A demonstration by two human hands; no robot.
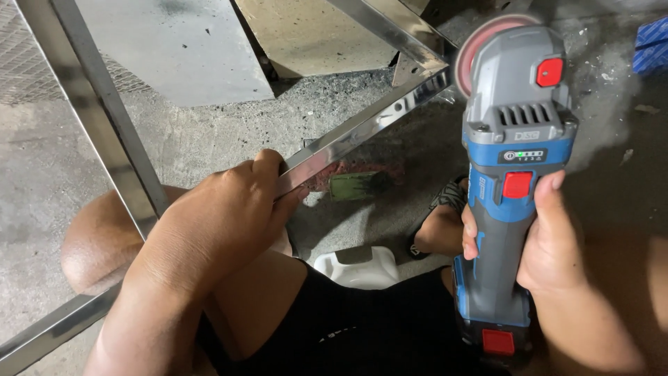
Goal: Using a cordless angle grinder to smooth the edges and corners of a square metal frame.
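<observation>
My left hand (212,219) is closed around a shiny metal square tube (362,125), part of a welded steel frame that runs up to a corner at the top right. My right hand (550,240) grips the body of a blue and grey cordless angle grinder (518,139) with red buttons. Its reddish disc (480,35) sits beside the frame's corner joint (424,66), close to it; contact cannot be told.
Another bar of the frame (97,111) runs diagonally down the left. My bare knee (97,244) and black shorts (362,327) fill the bottom. A white plastic jug (358,268), a sandalled foot (442,223) and a blue box (654,45) lie on the concrete floor.
</observation>
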